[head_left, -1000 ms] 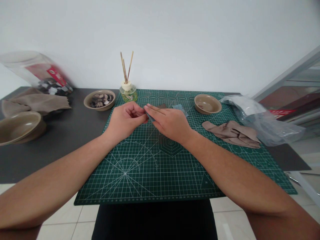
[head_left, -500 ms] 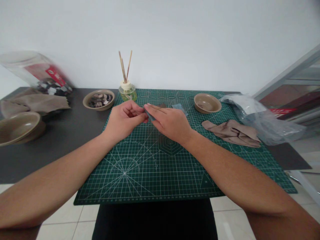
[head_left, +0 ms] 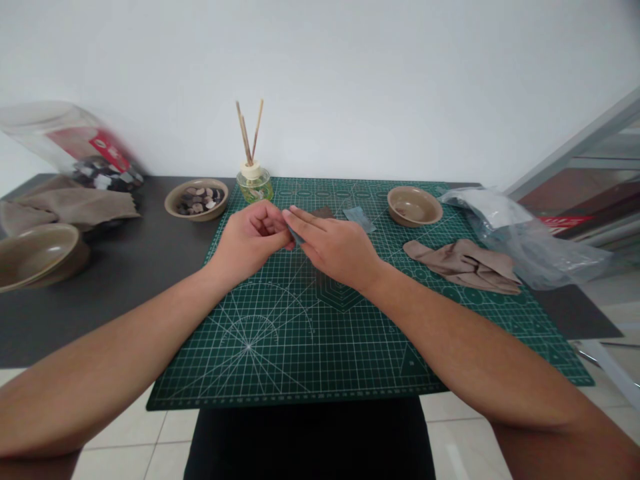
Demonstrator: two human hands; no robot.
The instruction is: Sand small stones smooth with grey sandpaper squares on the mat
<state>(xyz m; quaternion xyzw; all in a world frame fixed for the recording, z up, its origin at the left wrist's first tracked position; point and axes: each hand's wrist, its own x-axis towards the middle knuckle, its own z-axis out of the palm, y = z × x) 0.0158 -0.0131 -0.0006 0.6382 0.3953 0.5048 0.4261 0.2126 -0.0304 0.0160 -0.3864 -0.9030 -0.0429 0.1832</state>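
Observation:
Over the middle of the green cutting mat (head_left: 280, 373), my two hands meet. My left hand (head_left: 247, 240) is closed, thumb and curled fingers pinching something small that is hidden at the fingertips. Across it lies my right hand (head_left: 345, 250), its fingers pressed together over a grey-blue piece of what looks like sandpaper (head_left: 296, 236), of which only an edge shows. Just behind the right hand, a brown sheet (head_left: 323, 212) and a light blue sheet (head_left: 360, 217) rest on the mat.
A bowl of dark and tan flat pieces (head_left: 197, 200) stands beside a reed diffuser (head_left: 254, 183). Another bowl (head_left: 414, 205), a brown cloth (head_left: 465, 267) and a plastic bag (head_left: 540, 240) are at right. Left are stacked bowls (head_left: 40, 257), a cloth (head_left: 75, 207) and a clear bag (head_left: 75, 137).
My right hand has shifted slightly left over the left fingertips, and less of the grey-blue piece shows. The left hand stays nearly in place.

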